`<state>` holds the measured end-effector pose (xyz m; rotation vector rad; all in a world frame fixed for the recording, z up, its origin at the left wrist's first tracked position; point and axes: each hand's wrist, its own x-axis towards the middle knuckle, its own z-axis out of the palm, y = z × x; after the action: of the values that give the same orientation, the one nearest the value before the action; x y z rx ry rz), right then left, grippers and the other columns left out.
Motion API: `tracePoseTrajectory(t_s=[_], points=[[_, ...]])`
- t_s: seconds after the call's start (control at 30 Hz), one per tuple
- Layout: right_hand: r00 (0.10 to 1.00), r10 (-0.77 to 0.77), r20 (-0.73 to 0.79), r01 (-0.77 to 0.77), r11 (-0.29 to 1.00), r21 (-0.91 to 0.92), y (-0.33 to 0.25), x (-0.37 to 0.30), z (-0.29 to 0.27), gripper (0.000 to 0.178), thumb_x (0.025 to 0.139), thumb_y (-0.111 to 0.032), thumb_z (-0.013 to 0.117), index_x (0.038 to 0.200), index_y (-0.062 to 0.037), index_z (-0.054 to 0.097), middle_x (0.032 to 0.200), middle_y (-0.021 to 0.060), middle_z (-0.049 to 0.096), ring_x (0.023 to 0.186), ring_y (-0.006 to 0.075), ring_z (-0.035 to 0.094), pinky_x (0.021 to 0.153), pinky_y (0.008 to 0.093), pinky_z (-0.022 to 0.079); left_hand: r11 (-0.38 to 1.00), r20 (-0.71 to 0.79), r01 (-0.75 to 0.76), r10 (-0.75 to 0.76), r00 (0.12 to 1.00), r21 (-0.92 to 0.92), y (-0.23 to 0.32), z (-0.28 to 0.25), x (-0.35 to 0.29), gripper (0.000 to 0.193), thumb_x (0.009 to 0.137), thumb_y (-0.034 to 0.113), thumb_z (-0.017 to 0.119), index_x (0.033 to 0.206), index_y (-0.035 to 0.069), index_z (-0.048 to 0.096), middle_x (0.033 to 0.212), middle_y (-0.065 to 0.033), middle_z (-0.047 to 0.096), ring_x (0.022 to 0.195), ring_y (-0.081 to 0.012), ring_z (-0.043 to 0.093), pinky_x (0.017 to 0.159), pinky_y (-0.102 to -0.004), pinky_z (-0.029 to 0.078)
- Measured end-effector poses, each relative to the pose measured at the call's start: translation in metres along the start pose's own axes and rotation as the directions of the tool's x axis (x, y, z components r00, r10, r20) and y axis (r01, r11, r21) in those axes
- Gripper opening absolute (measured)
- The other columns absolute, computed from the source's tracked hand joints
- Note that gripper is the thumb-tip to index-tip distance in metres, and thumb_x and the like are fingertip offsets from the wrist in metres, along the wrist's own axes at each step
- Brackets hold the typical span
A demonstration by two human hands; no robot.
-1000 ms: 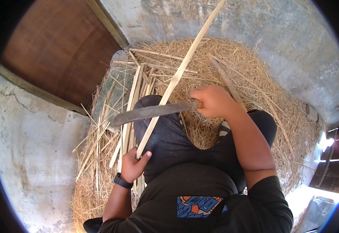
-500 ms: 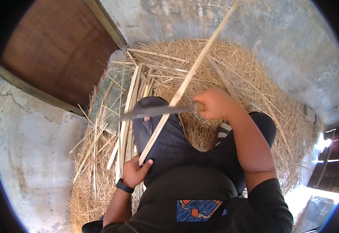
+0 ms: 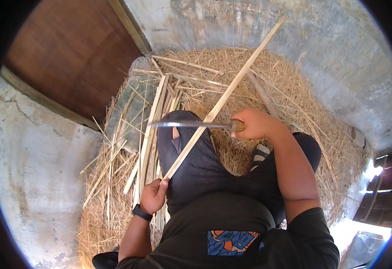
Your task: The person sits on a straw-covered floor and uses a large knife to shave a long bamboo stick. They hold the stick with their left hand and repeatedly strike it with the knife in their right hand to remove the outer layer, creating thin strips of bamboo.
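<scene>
My left hand [image 3: 153, 196] is closed round the near end of a long pale split-wood strip, perhaps bamboo [image 3: 226, 93]. The strip slants up and away to the right, over my left thigh. My right hand [image 3: 254, 123] grips the short wooden handle of a long-bladed knife [image 3: 187, 125]. Its blade points left and crosses the strip about midway, seen nearly edge-on; whether it cuts into the strip I cannot tell. Beside my left leg lies a bundle of similar strips [image 3: 153, 121], partly hidden by the knee.
Dry straw-like shavings [image 3: 294, 116] cover the floor around my legs. A thicker stick [image 3: 261, 92] lies on them. At the left is a greenish stone slab [image 3: 135, 107] with thin slivers on it. Behind stand a weathered wall [image 3: 339, 58] and a brown wooden panel [image 3: 75, 58].
The strip's far end has shifted right and slightly down. The blade has turned from slightly tilted to nearly level and appears narrower. Both hands keep their hold.
</scene>
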<state>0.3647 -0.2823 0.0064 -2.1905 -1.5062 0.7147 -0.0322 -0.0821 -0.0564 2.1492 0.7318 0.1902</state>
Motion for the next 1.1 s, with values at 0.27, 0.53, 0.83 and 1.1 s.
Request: tracePoseTrajectory(t_s=[0.27,0.53,0.83,1.1], points=[[0.919,0.393,-0.018,-0.345,0.827,0.444,0.048,0.003,-0.016,0.059,0.078,-0.037,0.079,0.122,-0.0004,0.064,0.102,0.0130,0.071,0.091,0.0227,0.067,0.080,0.0373,0.054,0.984,-0.026,0.031,-0.027,0.999,0.174,0.026,-0.007,0.002,0.061,0.102,0.053,0.052,0.075,-0.002,0.060,0.058,-0.0212,0.056,0.055,-0.0372,0.059,0.055,-0.0437,0.045],[1.000,0.000,0.031,-0.001,1.000,0.026,0.005,-0.008,0.003,0.053,0.077,-0.037,0.079,0.116,-0.0031,0.066,0.101,0.0153,0.070,0.096,0.0350,0.065,0.087,0.0458,0.050,0.985,-0.006,0.067,-0.067,0.998,0.162,0.030,-0.007,0.000,0.060,0.101,0.053,0.055,0.073,0.000,0.057,0.059,-0.0210,0.055,0.055,-0.0368,0.058,0.053,-0.0441,0.043],[0.953,0.254,-0.165,-0.213,0.949,0.232,0.035,-0.006,-0.016,0.037,0.081,-0.032,0.079,0.100,-0.0029,0.068,0.087,0.0111,0.068,0.084,0.0251,0.066,0.079,0.0396,0.049,0.950,-0.159,0.006,0.046,0.986,0.312,0.022,0.014,-0.003,0.053,0.097,0.048,0.061,0.074,0.001,0.054,0.060,-0.0241,0.055,0.059,-0.0448,0.058,0.054,-0.0497,0.043],[0.998,0.063,0.030,-0.059,0.993,-0.101,-0.027,-0.012,-0.018,0.044,0.080,-0.035,0.079,0.111,-0.0040,0.069,0.103,0.0180,0.070,0.100,0.0348,0.067,0.087,0.0444,0.051,0.857,-0.160,-0.037,0.138,0.977,0.514,0.017,0.015,-0.007,0.036,0.097,0.036,0.062,0.087,0.003,0.055,0.070,-0.0232,0.062,0.066,-0.0471,0.061,0.056,-0.0545,0.047]])
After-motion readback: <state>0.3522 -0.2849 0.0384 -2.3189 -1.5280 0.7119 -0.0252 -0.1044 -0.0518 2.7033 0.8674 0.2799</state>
